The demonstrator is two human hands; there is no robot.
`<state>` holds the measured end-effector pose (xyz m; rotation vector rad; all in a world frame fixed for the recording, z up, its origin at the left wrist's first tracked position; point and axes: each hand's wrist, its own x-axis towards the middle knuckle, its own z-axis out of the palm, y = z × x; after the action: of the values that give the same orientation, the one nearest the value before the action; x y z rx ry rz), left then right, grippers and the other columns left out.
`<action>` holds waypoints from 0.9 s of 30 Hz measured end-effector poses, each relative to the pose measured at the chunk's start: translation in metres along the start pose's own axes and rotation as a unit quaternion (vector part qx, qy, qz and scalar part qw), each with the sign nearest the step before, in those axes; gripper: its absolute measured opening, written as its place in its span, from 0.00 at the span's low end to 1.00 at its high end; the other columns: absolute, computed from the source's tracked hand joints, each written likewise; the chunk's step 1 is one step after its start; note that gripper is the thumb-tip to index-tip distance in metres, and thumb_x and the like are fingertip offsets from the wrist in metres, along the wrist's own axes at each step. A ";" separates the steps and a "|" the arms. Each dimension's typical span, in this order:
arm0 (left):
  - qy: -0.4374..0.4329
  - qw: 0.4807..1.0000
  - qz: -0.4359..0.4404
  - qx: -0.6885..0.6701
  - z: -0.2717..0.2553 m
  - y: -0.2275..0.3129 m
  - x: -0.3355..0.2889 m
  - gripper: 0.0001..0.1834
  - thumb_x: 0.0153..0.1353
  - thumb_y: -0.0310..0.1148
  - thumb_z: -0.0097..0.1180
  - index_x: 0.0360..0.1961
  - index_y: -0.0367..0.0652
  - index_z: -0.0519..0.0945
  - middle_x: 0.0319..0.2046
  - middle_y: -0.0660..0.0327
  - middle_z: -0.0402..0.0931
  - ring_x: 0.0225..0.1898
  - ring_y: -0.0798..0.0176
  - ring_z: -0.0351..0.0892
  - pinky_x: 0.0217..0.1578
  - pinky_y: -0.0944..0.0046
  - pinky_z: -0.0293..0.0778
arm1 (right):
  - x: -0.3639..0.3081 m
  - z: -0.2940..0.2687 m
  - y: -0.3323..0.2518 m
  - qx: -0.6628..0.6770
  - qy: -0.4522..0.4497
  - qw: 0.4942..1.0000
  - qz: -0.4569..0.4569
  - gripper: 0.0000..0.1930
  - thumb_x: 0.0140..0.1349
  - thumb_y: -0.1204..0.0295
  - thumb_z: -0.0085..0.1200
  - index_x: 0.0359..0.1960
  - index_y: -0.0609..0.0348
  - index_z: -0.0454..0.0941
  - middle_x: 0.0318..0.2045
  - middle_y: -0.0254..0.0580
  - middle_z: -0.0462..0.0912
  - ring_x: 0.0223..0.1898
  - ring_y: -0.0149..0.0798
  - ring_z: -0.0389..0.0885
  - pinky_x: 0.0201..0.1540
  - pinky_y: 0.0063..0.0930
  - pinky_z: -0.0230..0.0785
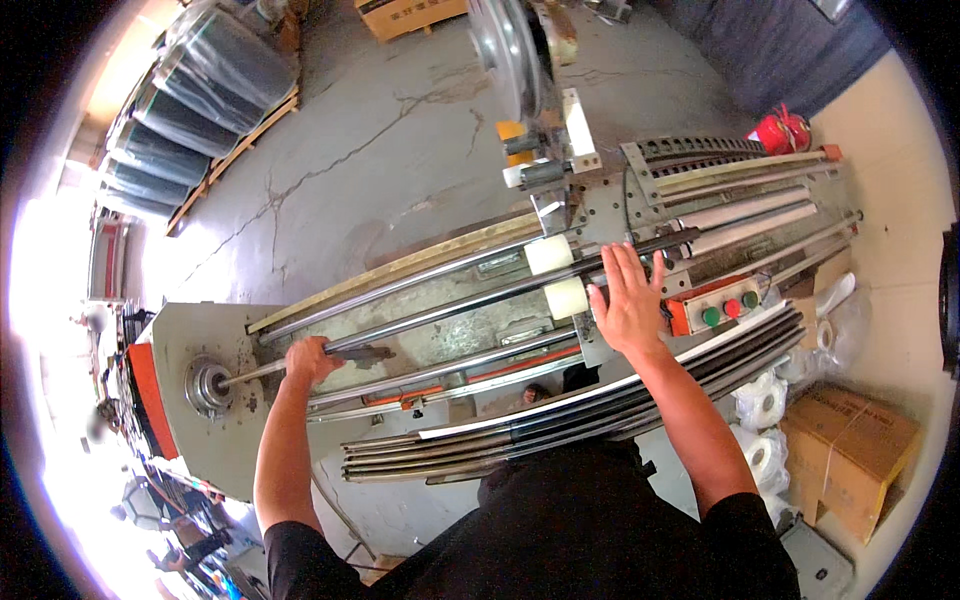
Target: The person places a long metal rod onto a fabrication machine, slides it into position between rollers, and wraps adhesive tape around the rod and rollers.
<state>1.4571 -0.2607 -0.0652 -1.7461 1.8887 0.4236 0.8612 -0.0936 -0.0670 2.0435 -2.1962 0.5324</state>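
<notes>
Left of centre, the left hand (311, 361) grasps a metal shaft (440, 312); right of centre, the right hand (630, 308), grip released, extends flat beside a white roller (567, 298).

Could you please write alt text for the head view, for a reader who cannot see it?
A person's left hand grips a long metal rod on a gray machine, while the right hand spreads open over the rod beside two white rollers. A control box with colored buttons sits right of that hand; more rods lie nearer the person.
</notes>
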 end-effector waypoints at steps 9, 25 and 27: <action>-0.002 0.964 0.267 -0.016 -0.041 0.268 -0.004 0.39 0.54 0.65 0.72 0.60 0.52 0.86 0.52 0.48 0.89 0.55 0.40 0.87 0.55 0.40 0.82 | -0.001 0.001 0.002 0.002 0.001 1.000 0.000 0.34 0.73 0.58 0.58 0.75 0.62 0.69 0.74 0.49 0.72 0.79 0.51 0.65 0.82 0.71 0.37; 0.132 0.970 0.195 -0.062 0.004 0.147 -0.017 0.23 0.63 0.49 0.72 0.54 0.52 0.80 0.47 0.55 0.88 0.50 0.42 0.88 0.46 0.40 0.83 | -0.003 0.005 0.001 -0.036 -0.018 0.999 -0.017 0.34 0.74 0.58 0.59 0.76 0.62 0.67 0.74 0.51 0.71 0.79 0.51 0.64 0.84 0.68 0.35; 0.100 0.985 0.134 -0.040 0.010 0.081 -0.011 0.22 0.61 0.51 0.73 0.51 0.52 0.85 0.46 0.56 0.89 0.51 0.43 0.88 0.49 0.42 0.83 | -0.005 0.008 0.003 -0.031 0.000 0.999 -0.019 0.34 0.74 0.58 0.59 0.76 0.62 0.68 0.73 0.51 0.72 0.79 0.52 0.65 0.84 0.68 0.36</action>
<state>1.3789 -0.2371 -0.0771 -1.6405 2.2930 0.4397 0.8602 -0.0915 -0.0760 2.0499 -2.1414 0.4536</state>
